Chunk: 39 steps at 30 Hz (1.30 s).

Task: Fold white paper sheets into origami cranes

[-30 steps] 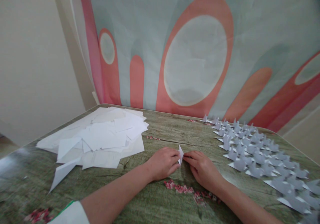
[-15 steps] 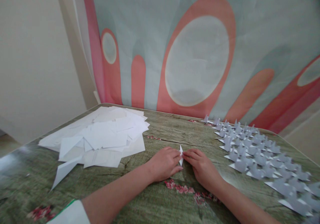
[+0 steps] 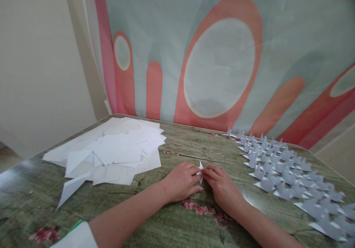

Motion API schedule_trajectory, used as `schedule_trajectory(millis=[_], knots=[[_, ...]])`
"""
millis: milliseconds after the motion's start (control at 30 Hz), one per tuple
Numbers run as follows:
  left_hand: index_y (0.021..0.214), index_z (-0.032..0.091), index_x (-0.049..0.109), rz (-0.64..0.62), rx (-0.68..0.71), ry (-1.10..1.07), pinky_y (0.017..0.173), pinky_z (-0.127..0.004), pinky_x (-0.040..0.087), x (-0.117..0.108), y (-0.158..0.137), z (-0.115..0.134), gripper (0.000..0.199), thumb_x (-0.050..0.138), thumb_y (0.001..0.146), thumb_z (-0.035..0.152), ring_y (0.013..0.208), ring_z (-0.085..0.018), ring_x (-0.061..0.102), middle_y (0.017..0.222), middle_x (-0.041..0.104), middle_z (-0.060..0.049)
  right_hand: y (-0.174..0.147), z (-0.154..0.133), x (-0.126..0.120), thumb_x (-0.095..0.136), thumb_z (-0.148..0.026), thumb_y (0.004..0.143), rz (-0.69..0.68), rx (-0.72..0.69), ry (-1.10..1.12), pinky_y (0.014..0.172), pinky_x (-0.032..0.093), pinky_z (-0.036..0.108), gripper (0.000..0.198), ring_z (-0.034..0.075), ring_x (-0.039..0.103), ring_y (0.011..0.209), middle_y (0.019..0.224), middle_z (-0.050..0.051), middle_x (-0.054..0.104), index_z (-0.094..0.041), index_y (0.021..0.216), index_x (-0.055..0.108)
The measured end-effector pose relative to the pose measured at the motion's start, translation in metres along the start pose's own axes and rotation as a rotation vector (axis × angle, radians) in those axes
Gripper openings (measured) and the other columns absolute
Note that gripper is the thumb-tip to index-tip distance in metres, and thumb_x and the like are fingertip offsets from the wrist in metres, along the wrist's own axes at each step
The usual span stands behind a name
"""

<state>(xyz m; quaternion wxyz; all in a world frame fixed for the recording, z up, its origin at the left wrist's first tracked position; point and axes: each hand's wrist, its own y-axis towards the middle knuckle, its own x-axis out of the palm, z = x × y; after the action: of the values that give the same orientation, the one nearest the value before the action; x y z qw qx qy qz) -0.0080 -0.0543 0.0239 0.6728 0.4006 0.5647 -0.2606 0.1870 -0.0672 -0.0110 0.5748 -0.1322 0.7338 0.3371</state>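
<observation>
Between my fingertips at the middle of the table is a small piece of folded white paper [image 3: 200, 165], narrow and pointed at its far end. My left hand [image 3: 183, 181] grips it from the left, fingers curled over its side and thumb nearer to me. From the right, my right hand [image 3: 220, 185] pinches the same folded paper with its fingertips. Both hands rest low over the tabletop, and the fingers cover much of the paper's middle.
A loose pile of white paper sheets [image 3: 119, 148] spreads over the table's left side, with a creased sheet [image 3: 70, 190] at its near edge. Rows of folded paper birds [image 3: 288, 166] stand along the right. The wood-patterned table [image 3: 188, 141] meets a printed backdrop [image 3: 219, 67] behind.
My right fingers have shifted slightly leftward over the folded paper, and it now sits a little turned between both hands. The paper pile and birds are unchanged.
</observation>
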Motion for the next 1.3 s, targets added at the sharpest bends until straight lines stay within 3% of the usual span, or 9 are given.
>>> schedule_trajectory(millis=[333, 533, 733, 967, 1300], knots=[[0.103, 0.015, 0.055, -0.006, -0.052, -0.101, 0.093, -0.034, 0.038, -0.001, 0.001, 0.0, 0.028, 0.048, 0.086, 0.036, 0.103, -0.021, 0.053, 0.106, 0.062, -0.008, 0.004, -0.002, -0.009, 0.047, -0.004, 0.077, -0.046, 0.016, 0.083, 0.092, 0.036, 0.035, 0.037, 0.021, 0.047, 0.102, 0.11, 0.005, 0.063, -0.016, 0.109, 0.062], [0.111, 0.015, 0.049, 0.011, -0.091, -0.162, 0.1, -0.036, 0.032, -0.002, 0.002, -0.002, 0.032, 0.051, 0.084, 0.034, 0.118, -0.022, 0.042, 0.121, 0.053, -0.009, 0.006, -0.002, -0.013, 0.049, -0.007, 0.078, -0.08, 0.004, 0.056, 0.091, 0.034, 0.034, 0.035, 0.02, 0.048, 0.101, 0.109, 0.004, 0.064, -0.019, 0.108, 0.063], [0.119, 0.015, 0.044, -0.032, -0.129, -0.187, 0.102, -0.037, 0.03, 0.0, 0.004, -0.003, 0.038, 0.048, 0.086, 0.033, 0.121, -0.022, 0.04, 0.123, 0.051, -0.01, 0.006, -0.003, -0.016, 0.049, -0.011, 0.08, -0.117, -0.008, 0.008, 0.09, 0.033, 0.033, 0.033, 0.02, 0.048, 0.101, 0.108, 0.006, 0.064, -0.018, 0.11, 0.061], [0.12, 0.014, 0.043, -0.028, -0.128, -0.142, 0.099, -0.037, 0.033, 0.0, 0.006, 0.0, 0.041, 0.048, 0.085, 0.034, 0.114, -0.022, 0.045, 0.12, 0.053, -0.01, 0.006, -0.003, -0.014, 0.048, -0.011, 0.08, -0.12, -0.009, -0.044, 0.088, 0.034, 0.032, 0.033, 0.019, 0.05, 0.098, 0.106, 0.007, 0.064, -0.018, 0.109, 0.062], [0.123, 0.01, 0.042, -0.029, -0.093, 0.0, 0.104, -0.037, 0.026, 0.006, 0.006, 0.004, 0.048, 0.045, 0.086, 0.039, 0.124, -0.023, 0.036, 0.126, 0.05, -0.012, 0.005, -0.003, -0.011, 0.052, -0.013, 0.08, -0.109, -0.009, -0.063, 0.086, 0.035, 0.034, 0.033, 0.021, 0.05, 0.098, 0.109, 0.008, 0.064, -0.017, 0.112, 0.061]])
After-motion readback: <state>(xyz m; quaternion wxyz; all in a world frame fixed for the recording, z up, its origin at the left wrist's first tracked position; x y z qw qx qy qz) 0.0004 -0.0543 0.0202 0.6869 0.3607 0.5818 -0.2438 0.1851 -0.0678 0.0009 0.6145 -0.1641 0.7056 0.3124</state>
